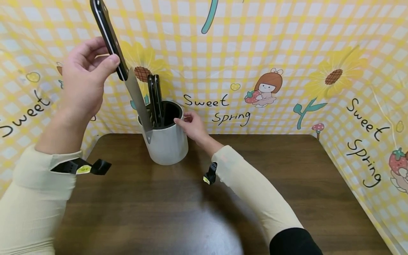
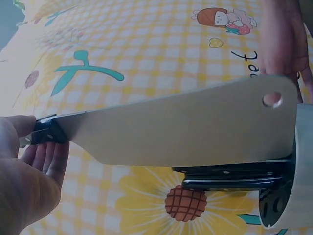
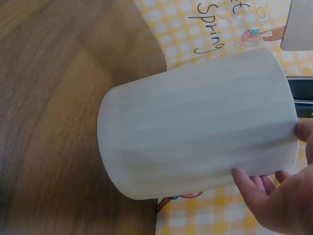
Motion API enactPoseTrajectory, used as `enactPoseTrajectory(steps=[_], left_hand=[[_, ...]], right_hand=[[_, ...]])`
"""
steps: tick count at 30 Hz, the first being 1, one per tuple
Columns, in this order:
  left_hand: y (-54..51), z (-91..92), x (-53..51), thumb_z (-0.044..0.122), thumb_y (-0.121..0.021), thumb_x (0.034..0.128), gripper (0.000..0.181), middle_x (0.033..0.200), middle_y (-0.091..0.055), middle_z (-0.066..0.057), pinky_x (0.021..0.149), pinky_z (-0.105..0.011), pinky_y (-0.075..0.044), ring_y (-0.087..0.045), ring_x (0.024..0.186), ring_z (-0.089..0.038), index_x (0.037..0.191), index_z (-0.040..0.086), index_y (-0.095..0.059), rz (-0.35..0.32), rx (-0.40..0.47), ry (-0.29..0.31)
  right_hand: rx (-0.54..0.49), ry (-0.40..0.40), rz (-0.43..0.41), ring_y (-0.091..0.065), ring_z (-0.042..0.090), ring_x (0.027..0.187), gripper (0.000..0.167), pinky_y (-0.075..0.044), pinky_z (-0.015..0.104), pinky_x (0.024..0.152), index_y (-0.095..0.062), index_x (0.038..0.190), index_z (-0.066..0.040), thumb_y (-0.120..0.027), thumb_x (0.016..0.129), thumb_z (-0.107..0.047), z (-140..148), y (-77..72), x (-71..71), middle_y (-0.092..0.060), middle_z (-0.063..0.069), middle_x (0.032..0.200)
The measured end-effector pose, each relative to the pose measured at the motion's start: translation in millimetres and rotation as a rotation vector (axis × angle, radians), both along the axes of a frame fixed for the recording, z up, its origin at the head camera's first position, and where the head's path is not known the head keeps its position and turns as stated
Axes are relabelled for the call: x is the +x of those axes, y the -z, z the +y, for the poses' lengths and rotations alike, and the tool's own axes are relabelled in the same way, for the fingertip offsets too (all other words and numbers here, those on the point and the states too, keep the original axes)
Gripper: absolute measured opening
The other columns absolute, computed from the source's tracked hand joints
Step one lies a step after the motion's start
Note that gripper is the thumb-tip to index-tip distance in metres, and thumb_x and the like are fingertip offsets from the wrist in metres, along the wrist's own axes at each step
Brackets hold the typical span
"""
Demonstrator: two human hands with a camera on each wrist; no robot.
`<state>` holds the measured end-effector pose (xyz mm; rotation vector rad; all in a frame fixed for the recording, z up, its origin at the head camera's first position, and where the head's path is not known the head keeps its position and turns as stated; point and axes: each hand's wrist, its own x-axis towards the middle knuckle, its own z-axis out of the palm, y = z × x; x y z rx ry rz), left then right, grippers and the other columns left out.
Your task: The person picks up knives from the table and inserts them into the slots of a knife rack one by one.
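My left hand (image 1: 84,76) grips the black riveted handle of a cleaver (image 2: 181,127), raised at the left above the table. Its broad steel blade slants downward, and a round hole shows near the far end. That end overlaps the rim of a white cylindrical knife holder (image 1: 168,147) in the head view; whether they touch I cannot tell. Several black-handled knives (image 1: 155,99) stand inside the holder on its left side, their blades hidden. My right hand (image 1: 195,127) holds the holder at its right upper edge, thumb at the rim and fingers against the outer wall (image 3: 195,127).
The holder stands upright near the back edge of a dark brown wooden table (image 1: 165,205). Close behind and along the sides hangs a yellow checked cloth (image 1: 204,67) printed with flowers and lettering. Black straps (image 1: 83,166) sit on both wrists.
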<state>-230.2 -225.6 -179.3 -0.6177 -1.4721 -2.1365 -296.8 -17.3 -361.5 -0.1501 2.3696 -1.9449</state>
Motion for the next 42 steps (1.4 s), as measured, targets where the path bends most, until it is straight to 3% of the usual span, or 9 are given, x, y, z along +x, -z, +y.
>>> enactPoseTrajectory(steps=[8,14,26,34,42], left_hand=[[-9.4,0.2,-13.7,-0.019,-0.065,0.0873,0.029,0.106,-0.061,-0.018,0.083,-0.022,-0.057,-0.065,0.085,-0.021,0.114,-0.008,-0.067,-0.041,-0.001,-0.054],[-10.1,0.0,-21.1,-0.018,-0.063,0.0896,0.028,0.107,-0.060,-0.016,0.083,-0.020,-0.057,-0.063,0.087,-0.021,0.114,-0.006,-0.068,-0.067,-0.012,-0.088],[-1.2,-2.6,-35.2,-0.018,-0.060,0.0910,0.028,0.108,-0.060,-0.013,0.085,-0.019,-0.056,-0.063,0.089,-0.019,0.113,-0.003,-0.068,-0.108,-0.024,-0.134],[3.6,-4.2,-42.5,-0.014,-0.062,0.0930,0.030,0.111,-0.060,-0.011,0.088,-0.018,-0.055,-0.063,0.095,-0.018,0.121,-0.003,-0.066,-0.156,-0.085,-0.155],[16.0,-0.9,-47.6,-0.012,-0.064,0.0927,0.033,0.112,-0.060,-0.007,0.088,-0.017,-0.053,-0.065,0.096,-0.016,0.124,-0.002,-0.066,-0.162,-0.167,-0.184]], right_hand=[[0.005,0.007,0.000,-0.057,0.024,0.118,0.051,-0.054,0.037,0.098,-0.055,0.136,-0.003,-0.074,0.096,-0.028,0,-2.0,-0.9,-0.059,0.012,0.130],[0.019,0.007,0.008,-0.057,0.024,0.117,0.050,-0.054,0.038,0.099,-0.055,0.136,-0.004,-0.073,0.096,-0.028,0,-3.4,-0.5,-0.059,0.012,0.130],[0.006,0.002,-0.002,-0.057,0.024,0.115,0.051,-0.054,0.038,0.099,-0.054,0.137,-0.004,-0.073,0.096,-0.028,1,-2.5,-0.2,-0.059,0.012,0.130],[-0.007,-0.004,-0.005,-0.058,0.024,0.114,0.049,-0.054,0.039,0.099,-0.054,0.136,-0.004,-0.073,0.096,-0.027,1,-1.4,0.1,-0.059,0.012,0.129],[-0.002,0.001,-0.014,-0.057,0.023,0.116,0.053,-0.054,0.039,0.100,-0.053,0.139,-0.004,-0.073,0.096,-0.028,1,-0.7,1.2,-0.058,0.011,0.130]])
